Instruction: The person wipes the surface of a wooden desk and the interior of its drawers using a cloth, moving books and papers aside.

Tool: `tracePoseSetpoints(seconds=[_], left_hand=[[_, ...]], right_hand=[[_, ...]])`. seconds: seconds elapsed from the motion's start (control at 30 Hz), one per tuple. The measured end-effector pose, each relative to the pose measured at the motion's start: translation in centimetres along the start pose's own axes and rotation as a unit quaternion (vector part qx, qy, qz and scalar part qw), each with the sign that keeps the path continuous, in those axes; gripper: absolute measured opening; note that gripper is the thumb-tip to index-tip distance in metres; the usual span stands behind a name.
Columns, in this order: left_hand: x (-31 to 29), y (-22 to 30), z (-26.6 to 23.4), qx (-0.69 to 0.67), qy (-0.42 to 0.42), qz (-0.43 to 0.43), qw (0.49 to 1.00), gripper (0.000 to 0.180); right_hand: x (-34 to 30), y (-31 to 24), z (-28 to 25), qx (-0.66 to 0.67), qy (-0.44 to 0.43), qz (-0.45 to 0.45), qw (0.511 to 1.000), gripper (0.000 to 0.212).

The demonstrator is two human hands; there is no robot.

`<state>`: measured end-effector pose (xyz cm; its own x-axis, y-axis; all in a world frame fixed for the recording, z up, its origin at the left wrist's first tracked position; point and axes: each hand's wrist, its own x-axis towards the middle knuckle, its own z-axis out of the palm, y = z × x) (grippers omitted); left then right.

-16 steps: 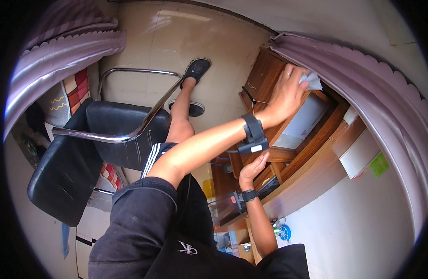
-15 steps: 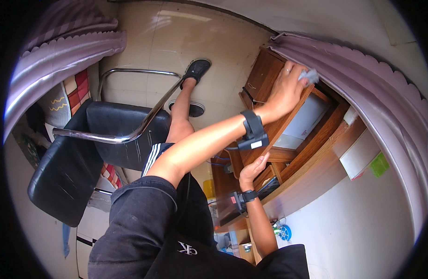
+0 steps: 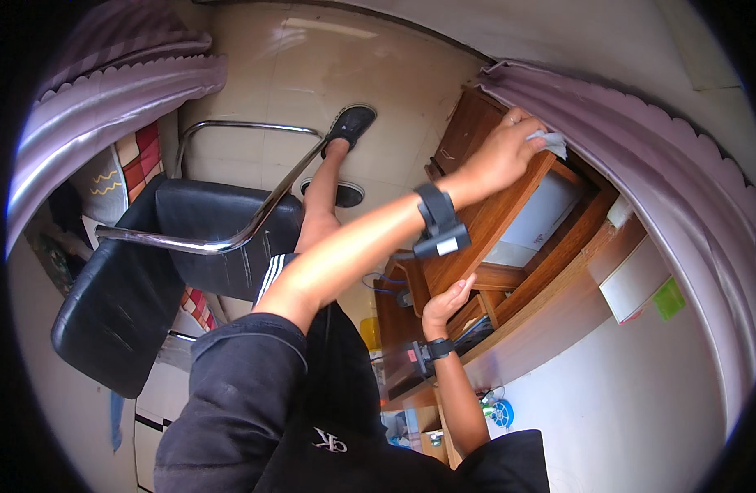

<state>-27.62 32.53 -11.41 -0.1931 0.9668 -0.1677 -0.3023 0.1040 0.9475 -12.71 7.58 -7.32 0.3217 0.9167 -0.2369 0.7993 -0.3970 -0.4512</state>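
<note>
Wht cloth (image 3: 552,145), thin & crumpled, pinched in L fingers (image 3: 527,149), loose edge sticking out. It's at far end of brn wood panel (image 3: 495,215); contact w/ panel unclear.

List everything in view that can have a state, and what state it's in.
Left hand, gripping
White cloth, crumpled, held
Right hand, open, fingers extended
Wooden drawer, pulled open
Black chair, scratched
Lilac curtains, hanging in folds
Black shoe, worn

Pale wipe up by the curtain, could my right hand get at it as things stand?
Probably not without shifting: your left hand grips the pale wipe at the far end of the wooden drawer, while your open right hand is by its near end.
</note>
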Motion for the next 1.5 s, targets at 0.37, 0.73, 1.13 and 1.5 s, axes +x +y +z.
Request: tracePoseSetpoints(seconds=[0.37,0.73,1.13,1.5], left_hand=[[-5.3,-8.5,0.4,0.137,0.182,-0.128,0.965,0.013],[-9.6,-6.2,1.2,0.113,0.131,-0.075,0.982,0.013],[-18.6,-6.7,1.1,0.084,0.096,-0.157,0.979,0.012],[-20.7,-10.9,0.2,0.062,0.091,-0.161,0.981,0.013]], right_hand=[[0.5,-0.6,-0.3,-0.002,-0.004,-0.028,1.000,0.046],[0.6,-1.2,-0.7,0.036,-0.013,-0.022,0.999,0.046],[0.8,-1.1,-0.4,0.029,-0.002,-0.036,0.999,0.047],[1.3,-1.6,-0.9,0.067,-0.014,-0.020,0.997,0.040]])
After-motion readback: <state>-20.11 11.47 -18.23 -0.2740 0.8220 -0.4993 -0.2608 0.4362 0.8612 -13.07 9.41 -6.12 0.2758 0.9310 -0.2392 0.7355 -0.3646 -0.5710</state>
